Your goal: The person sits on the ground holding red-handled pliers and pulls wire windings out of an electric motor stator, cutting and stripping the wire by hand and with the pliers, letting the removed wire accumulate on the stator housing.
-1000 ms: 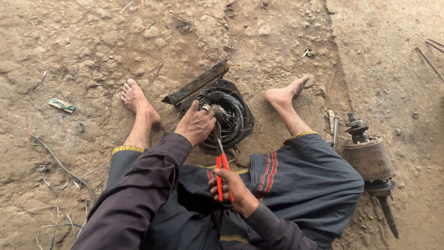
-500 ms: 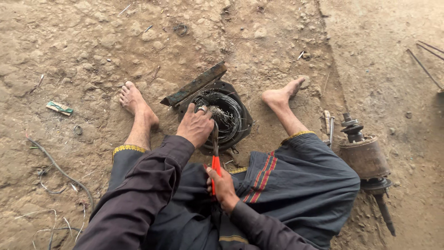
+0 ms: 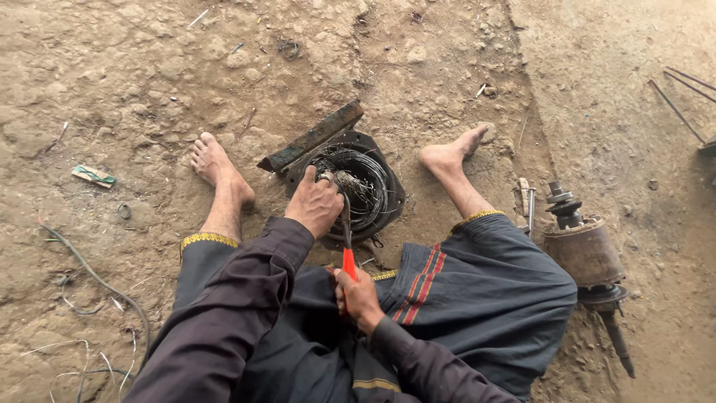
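Pliers clamped in the right hand, jaws at the stator's wire windings; left hand fingers curled, pressing its rim.
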Demonstrator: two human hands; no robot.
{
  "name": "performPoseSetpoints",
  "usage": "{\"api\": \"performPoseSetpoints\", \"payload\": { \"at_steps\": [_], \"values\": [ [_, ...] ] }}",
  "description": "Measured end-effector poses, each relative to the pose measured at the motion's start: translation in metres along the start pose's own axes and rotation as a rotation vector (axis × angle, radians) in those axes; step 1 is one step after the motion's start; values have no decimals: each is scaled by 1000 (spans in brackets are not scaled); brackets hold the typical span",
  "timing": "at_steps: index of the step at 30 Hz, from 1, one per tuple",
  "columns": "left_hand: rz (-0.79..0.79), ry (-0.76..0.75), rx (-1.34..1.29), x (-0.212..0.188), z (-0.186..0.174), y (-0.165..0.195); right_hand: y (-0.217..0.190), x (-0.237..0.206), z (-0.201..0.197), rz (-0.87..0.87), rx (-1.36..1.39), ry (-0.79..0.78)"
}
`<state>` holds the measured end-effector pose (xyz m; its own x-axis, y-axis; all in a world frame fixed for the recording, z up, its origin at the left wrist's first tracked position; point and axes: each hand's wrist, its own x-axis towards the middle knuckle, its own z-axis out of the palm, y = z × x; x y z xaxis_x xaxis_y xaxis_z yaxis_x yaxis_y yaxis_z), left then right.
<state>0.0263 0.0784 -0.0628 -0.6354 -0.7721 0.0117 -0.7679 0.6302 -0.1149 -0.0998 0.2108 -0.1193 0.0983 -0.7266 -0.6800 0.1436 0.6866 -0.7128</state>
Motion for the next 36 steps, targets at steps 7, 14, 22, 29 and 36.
{"api": "performPoseSetpoints", "payload": {
  "at_steps": [7, 14, 22, 29, 36],
  "values": [
    [82, -97, 6, 5, -2, -21, 16, -24, -9, -44, 3, 51],
    [-594, -36, -243, -4, -5, -23, 24, -13, -14, -20, 515, 169],
    [-193, 184, 106, 5, 8, 1, 40, -22, -23, -173, -85, -66],
    [-88, 267, 55, -8, 11, 11, 33, -13, -39, 55, 564, 217],
    [131, -34, 150, -7, 19, 18, 58, -26, -43, -291, 233, 10]
  ]
}}
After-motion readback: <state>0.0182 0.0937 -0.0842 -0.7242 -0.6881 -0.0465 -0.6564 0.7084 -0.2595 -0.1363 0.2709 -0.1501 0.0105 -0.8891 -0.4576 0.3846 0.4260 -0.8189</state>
